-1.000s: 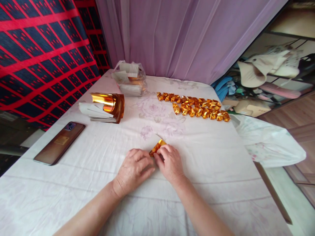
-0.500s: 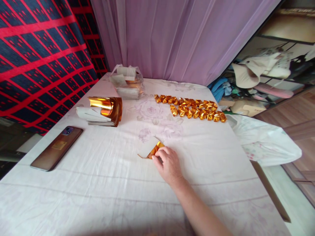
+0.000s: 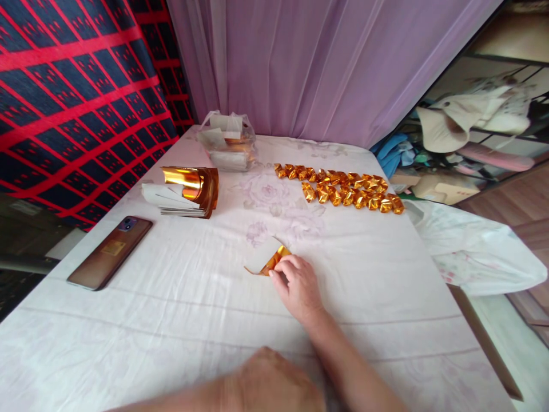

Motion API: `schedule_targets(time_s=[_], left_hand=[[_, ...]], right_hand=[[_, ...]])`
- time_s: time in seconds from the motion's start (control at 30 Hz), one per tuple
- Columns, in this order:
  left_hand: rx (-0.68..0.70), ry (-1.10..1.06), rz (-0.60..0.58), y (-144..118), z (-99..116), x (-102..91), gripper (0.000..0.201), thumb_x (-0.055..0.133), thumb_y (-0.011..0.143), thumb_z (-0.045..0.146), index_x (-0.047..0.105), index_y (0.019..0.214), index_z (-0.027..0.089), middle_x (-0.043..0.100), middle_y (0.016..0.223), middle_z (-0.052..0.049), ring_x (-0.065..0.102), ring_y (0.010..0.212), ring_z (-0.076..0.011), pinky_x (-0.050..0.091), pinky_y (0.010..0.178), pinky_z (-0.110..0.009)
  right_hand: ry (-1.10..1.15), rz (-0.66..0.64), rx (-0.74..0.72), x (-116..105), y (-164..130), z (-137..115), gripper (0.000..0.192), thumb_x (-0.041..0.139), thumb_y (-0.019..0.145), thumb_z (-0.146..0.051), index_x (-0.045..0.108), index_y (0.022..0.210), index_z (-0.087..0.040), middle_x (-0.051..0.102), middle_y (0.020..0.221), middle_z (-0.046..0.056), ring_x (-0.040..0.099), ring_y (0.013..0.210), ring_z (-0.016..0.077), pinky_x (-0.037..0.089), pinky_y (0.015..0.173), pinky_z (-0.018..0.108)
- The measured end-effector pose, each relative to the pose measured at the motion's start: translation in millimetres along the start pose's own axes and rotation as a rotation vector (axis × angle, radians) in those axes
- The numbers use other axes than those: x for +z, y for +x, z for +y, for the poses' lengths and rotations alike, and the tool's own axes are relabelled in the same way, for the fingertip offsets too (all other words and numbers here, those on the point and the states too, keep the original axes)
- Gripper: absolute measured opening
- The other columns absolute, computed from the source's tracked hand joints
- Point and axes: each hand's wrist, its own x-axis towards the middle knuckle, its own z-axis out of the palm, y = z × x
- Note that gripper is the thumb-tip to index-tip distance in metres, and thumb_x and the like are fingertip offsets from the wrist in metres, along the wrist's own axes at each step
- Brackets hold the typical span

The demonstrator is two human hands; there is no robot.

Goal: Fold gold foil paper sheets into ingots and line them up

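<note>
My right hand pinches the near right edge of a sheet of gold foil paper at the middle of the table. The sheet's pale side faces up, and a folded strip along the hand's side shows gold. At the bottom edge my left hand comes in from the left, apart from the paper and close to my right forearm. It is blurred, its knuckles are uppermost and its fingers are hidden. Two rows of folded gold foil pieces lie beyond, to the right.
A stack of gold foil paper lies at the left, with a clear plastic bag of more sheets behind it. A phone rests near the left edge. Beyond the table's right edge are a white bag and cluttered shelves.
My left hand has come into view at the bottom edge. My right hand keeps its pinch on the foil paper. The whole view has shifted slightly.
</note>
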Motion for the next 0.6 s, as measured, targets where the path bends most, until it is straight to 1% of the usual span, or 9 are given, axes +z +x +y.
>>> schedule_targets(time_s=[0.03,0.07,0.1,0.13,0.2,0.27,0.3,0.43,0.6], left_hand=[[0.018,-0.043,-0.039,-1,0,-17.2,0.013,0.069,0.079,0.017,0.065,0.069,0.023,0.063,0.062,0.005,0.062,0.056,-0.0134,0.044,0.048,-0.023],[0.012,-0.086,-0.019,-3,-1,-34.3,0.01,0.068,0.079,0.015,0.066,0.073,0.023,0.065,0.064,0.007,0.061,0.055,-0.0101,0.043,0.05,-0.019],[-0.02,-0.092,0.048,-6,-3,-49.9,0.009,0.066,0.081,0.014,0.067,0.079,0.023,0.066,0.069,0.008,0.061,0.057,-0.0086,0.043,0.052,-0.018],[-0.055,-0.068,0.131,-9,-7,-62.6,0.012,0.063,0.083,0.013,0.067,0.084,0.023,0.068,0.072,0.008,0.062,0.06,-0.0082,0.045,0.055,-0.017],[-0.147,0.149,0.418,-13,-17,-76.6,0.014,0.059,0.087,0.013,0.068,0.082,0.022,0.068,0.078,0.004,0.065,0.07,-0.0121,0.049,0.064,-0.021],[-0.245,0.495,0.609,-13,-30,-75.5,0.015,0.058,0.089,0.017,0.069,0.098,0.021,0.07,0.091,-0.003,0.066,0.082,-0.0207,0.053,0.074,-0.033],[-0.275,0.631,0.647,-13,-36,-70.8,0.021,0.058,0.089,0.017,0.068,0.107,0.02,0.071,0.098,-0.006,0.066,0.086,-0.0237,0.054,0.076,-0.037],[-0.232,0.879,0.646,-10,-47,-43.9,0.036,0.057,0.089,0.019,0.06,0.124,0.013,0.068,0.118,-0.011,0.064,0.102,-0.0273,0.053,0.083,-0.039],[-0.271,0.974,0.639,-11,-49,-25.9,0.042,0.047,0.095,0.025,0.055,0.133,0.01,0.061,0.136,-0.013,0.057,0.12,-0.0296,0.048,0.092,-0.042]], right_hand=[[-0.001,-0.001,0.002,1,0,0,0.015,0.059,0.089,-0.024,0.06,0.074,-0.022,0.063,0.082,0.003,0.058,0.079,0.0193,0.041,0.072,0.032],[-0.003,-0.002,0.004,1,0,1,0.014,0.059,0.089,-0.024,0.061,0.075,-0.022,0.063,0.082,0.003,0.058,0.08,0.0194,0.041,0.073,0.032],[-0.007,-0.002,0.005,1,0,1,0.015,0.058,0.089,-0.025,0.061,0.075,-0.022,0.063,0.082,0.003,0.058,0.08,0.0195,0.041,0.073,0.033],[-0.011,-0.003,0.007,1,0,1,0.015,0.058,0.089,-0.025,0.061,0.075,-0.022,0.064,0.083,0.004,0.058,0.081,0.0197,0.041,0.073,0.033],[-0.018,-0.014,0.011,0,0,0,0.016,0.057,0.09,-0.026,0.061,0.076,-0.022,0.063,0.083,0.004,0.058,0.081,0.0199,0.041,0.073,0.033],[-0.018,-0.032,0.018,-2,1,-2,0.016,0.056,0.091,-0.026,0.06,0.077,-0.022,0.063,0.084,0.004,0.057,0.08,0.0201,0.041,0.073,0.033],[-0.015,-0.041,0.022,-3,1,-3,0.016,0.056,0.092,-0.026,0.06,0.077,-0.021,0.062,0.084,0.004,0.057,0.08,0.0202,0.041,0.073,0.033],[-0.004,-0.047,0.032,-5,1,-5,0.016,0.056,0.093,-0.026,0.06,0.077,-0.022,0.062,0.085,0.004,0.056,0.082,0.0207,0.041,0.074,0.034],[-0.013,-0.046,0.035,-5,0,-4,0.017,0.056,0.093,-0.027,0.06,0.077,-0.022,0.062,0.086,0.004,0.057,0.083,0.0204,0.041,0.076,0.033]])
